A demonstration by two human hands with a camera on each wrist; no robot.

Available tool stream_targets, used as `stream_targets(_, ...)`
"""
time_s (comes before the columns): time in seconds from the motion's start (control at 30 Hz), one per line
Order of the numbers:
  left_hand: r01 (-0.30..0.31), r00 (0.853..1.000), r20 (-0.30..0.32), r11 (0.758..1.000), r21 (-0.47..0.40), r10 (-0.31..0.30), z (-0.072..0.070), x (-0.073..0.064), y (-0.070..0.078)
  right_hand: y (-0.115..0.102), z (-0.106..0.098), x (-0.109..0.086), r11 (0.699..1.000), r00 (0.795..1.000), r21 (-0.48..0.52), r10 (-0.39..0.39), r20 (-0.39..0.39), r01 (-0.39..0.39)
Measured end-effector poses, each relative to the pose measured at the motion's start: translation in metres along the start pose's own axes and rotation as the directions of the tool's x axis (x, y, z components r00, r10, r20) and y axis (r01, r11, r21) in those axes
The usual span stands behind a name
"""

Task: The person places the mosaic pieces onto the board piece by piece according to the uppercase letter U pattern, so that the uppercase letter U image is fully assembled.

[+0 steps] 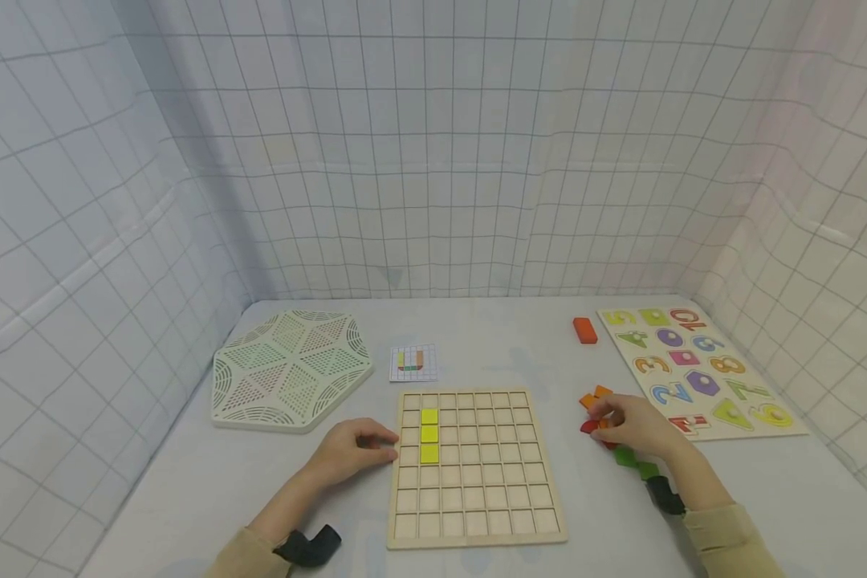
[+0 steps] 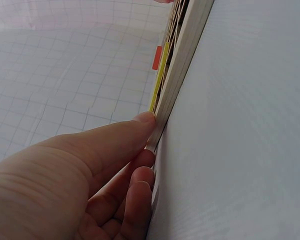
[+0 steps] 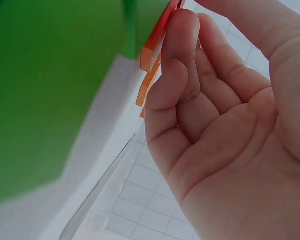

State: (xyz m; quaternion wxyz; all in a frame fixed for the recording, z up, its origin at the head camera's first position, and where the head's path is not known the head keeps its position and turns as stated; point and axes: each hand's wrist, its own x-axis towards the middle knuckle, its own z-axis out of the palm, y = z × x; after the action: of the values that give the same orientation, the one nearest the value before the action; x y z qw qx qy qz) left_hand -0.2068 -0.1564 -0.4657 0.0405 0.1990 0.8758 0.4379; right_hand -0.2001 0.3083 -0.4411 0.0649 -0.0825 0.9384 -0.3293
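Note:
A wooden grid board [image 1: 477, 539] lies flat, with three yellow square tiles [image 1: 429, 434] in a column near its left side. My left hand [image 1: 350, 451] rests beside the board; its thumb touches the board's edge [image 2: 182, 60] in the left wrist view, with the other fingers bent below. At the right, my right hand [image 1: 639, 424] reaches over a loose group of small pieces. Its thumb and index finger stand apart around a red piece [image 1: 588, 426]. Orange tiles [image 1: 603, 391] lie just beyond, and green pieces [image 1: 625, 457] lie under the wrist.
A small pattern card [image 1: 413, 364] lies behind the board. To its left is a white hexagonal perforated board [image 1: 292, 369]. A number-and-shape puzzle board [image 1: 701, 373] lies at far right, near a red-orange block [image 1: 585, 330]. Grid-lined cloth walls [image 1: 462, 160] enclose the table.

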Motion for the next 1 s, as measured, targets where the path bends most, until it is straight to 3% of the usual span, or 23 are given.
stream_targets(0.27, 0.019, 1.000, -0.005, 1.000, 0.007, -0.019, 0.0018, 0.0004, -0.0002, -0.0016, -0.0010, 0.0014, 0.998, 1.000, -0.060, 0.007, -0.006, -0.007)
stream_targets(0.77, 0.016, 1.000, 0.003, 1.000, -0.007, -0.016, 0.0020, 0.0007, -0.0005, -0.0028, 0.0018, 0.0019, 1.000, 1.000, 0.008, -0.019, -0.002, 0.019)
stream_targets(1.0, 0.025, 1.000, 0.001, 1.000, -0.014, -0.025, 0.0016, -0.0005, 0.0014, -0.0086, 0.0038, 0.0038, 0.990, 0.990, 0.037, -0.139, 0.025, 0.139)
